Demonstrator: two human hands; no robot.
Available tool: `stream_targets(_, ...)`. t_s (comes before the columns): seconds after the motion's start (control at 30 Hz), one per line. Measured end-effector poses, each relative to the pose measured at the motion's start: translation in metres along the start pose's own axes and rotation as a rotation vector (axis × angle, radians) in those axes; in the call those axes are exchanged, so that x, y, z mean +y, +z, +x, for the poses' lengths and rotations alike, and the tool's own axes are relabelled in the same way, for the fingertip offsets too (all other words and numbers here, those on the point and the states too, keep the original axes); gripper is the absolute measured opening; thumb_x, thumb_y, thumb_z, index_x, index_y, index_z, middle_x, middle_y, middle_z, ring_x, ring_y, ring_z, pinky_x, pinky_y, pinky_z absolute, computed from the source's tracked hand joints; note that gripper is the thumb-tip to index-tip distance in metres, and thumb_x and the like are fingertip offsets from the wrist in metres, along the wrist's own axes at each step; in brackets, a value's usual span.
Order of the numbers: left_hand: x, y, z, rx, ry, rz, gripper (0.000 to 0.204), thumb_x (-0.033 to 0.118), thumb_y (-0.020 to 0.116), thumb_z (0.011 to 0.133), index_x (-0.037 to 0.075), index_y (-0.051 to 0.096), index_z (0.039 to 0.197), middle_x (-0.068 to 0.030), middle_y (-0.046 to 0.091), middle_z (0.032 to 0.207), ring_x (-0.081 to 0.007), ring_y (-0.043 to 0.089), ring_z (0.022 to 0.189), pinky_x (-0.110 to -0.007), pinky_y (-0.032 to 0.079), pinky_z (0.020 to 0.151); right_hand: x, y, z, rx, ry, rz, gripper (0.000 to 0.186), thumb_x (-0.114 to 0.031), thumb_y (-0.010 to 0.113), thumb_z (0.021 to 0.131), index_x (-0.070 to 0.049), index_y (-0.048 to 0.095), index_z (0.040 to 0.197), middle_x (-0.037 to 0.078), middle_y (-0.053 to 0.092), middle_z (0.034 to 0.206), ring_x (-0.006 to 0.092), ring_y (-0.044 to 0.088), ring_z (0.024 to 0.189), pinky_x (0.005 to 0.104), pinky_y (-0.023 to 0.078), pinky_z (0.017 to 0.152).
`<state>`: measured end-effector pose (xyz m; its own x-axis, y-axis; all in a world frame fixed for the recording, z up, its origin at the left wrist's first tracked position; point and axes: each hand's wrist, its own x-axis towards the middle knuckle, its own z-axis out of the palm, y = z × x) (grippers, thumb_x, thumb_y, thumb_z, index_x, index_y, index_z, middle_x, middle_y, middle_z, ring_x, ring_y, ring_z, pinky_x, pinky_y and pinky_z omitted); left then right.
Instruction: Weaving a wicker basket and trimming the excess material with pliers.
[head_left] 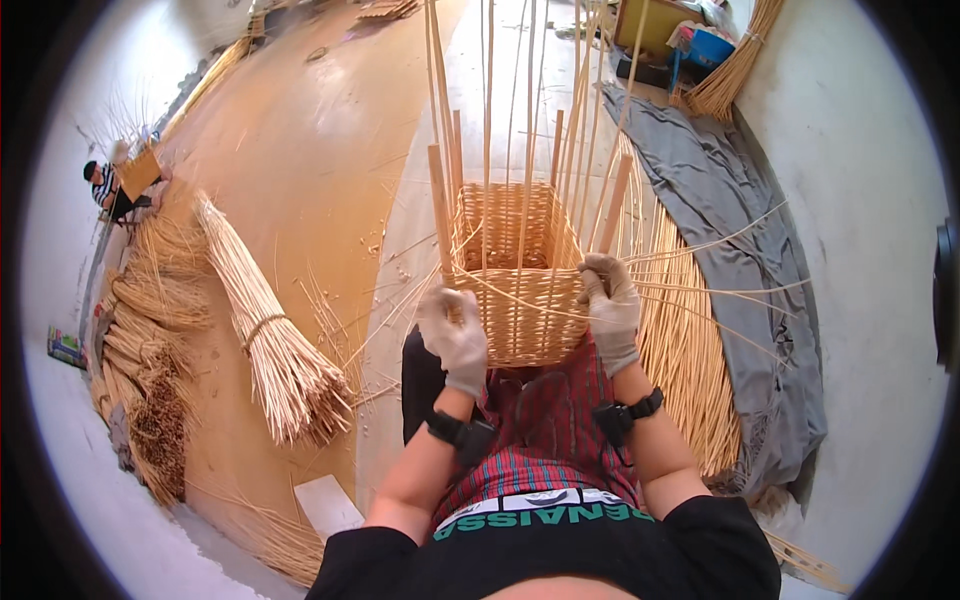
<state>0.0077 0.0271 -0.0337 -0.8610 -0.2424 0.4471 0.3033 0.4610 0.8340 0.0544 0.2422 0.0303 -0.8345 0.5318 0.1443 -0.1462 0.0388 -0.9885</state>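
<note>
A rectangular woven basket sits over my lap in the head view, with tall thin stakes and thicker wooden posts rising from its rim. My left hand, in a pale glove, grips the near left corner, its fingers curled around a strand or post there; exactly which is unclear. At the near right corner my right hand, also gloved, is closed on thin strands that trail off to the right. A loose strand crosses the basket's front between both hands.
A tied bundle of pale rods lies left, beside darker piles. More rods and a grey cloth lie right. A co-worker sits by the left wall. A blue tub and standing bundle are at the back right.
</note>
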Motion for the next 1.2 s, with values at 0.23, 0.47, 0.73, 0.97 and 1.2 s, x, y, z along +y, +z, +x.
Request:
stream_targets(0.23, 0.093, 0.024, 0.000, -0.464, 0.387, 0.552, 0.064, 0.018, 0.069, 0.093, 0.026, 0.047, 0.152, -0.0263, 0.048, 0.148, -0.0385, 0.069, 0.100, -0.048, 0.055, 0.088, -0.045, 0.034, 0.047, -0.085, -0.521, -0.428, 0.025, -0.002, 0.065, 0.099, -0.008, 0.067, 0.123, 0.009, 0.072, 0.102, 0.0188, 0.071, 0.089, 0.0335, 0.057, 0.077)
stream_targets(0.47, 0.037, 0.014, 0.002, -0.362, 0.437, 0.076, 0.037, 0.014, 0.069, 0.095, 0.015, 0.063, 0.131, -0.0194, 0.060, 0.135, -0.0306, 0.071, 0.092, -0.044, 0.056, 0.079, -0.066, 0.100, 0.027, -0.241, -0.357, 0.176, 0.057, -0.015, 0.063, 0.104, -0.003, 0.041, 0.156, 0.023, 0.050, 0.153, 0.0302, 0.051, 0.141, 0.0353, 0.045, 0.113)
stream_targets(0.73, 0.047, -0.022, 0.052, -0.115, -0.450, -0.473, 0.039, 0.034, 0.081, 0.093, 0.001, 0.071, 0.109, -0.0050, 0.074, 0.098, -0.0134, 0.066, 0.087, -0.029, 0.053, 0.080, -0.001, 0.156, 0.091, -0.384, 0.597, -0.168, 0.113, -0.064, 0.071, 0.091, -0.011, 0.007, 0.168, 0.025, 0.031, 0.165, 0.0336, 0.044, 0.143, 0.0437, 0.046, 0.111)
stream_targets(0.97, 0.040, -0.029, 0.057, -0.253, -0.576, -0.468, 0.042, 0.029, 0.079, 0.095, -0.002, 0.071, 0.121, -0.0079, 0.076, 0.111, -0.0162, 0.068, 0.095, -0.031, 0.053, 0.088, 0.016, 0.161, 0.074, -0.249, 0.558, 0.319, 0.106, -0.045, 0.081, 0.090, -0.007, 0.016, 0.165, 0.013, 0.067, 0.128, 0.0183, 0.065, 0.105, 0.0274, 0.055, 0.086)
stream_targets(1.2, 0.046, -0.023, 0.054, -0.141, -0.587, -0.590, 0.030, 0.019, 0.076, 0.097, -0.003, 0.073, 0.118, -0.0080, 0.075, 0.109, -0.0155, 0.068, 0.095, -0.030, 0.054, 0.086, 0.001, 0.145, 0.048, -0.377, 0.187, 0.392, 0.039, -0.035, 0.064, 0.105, -0.006, 0.071, 0.131, -0.001, 0.071, 0.099, 0.0058, 0.058, 0.082, 0.0223, 0.050, 0.075)
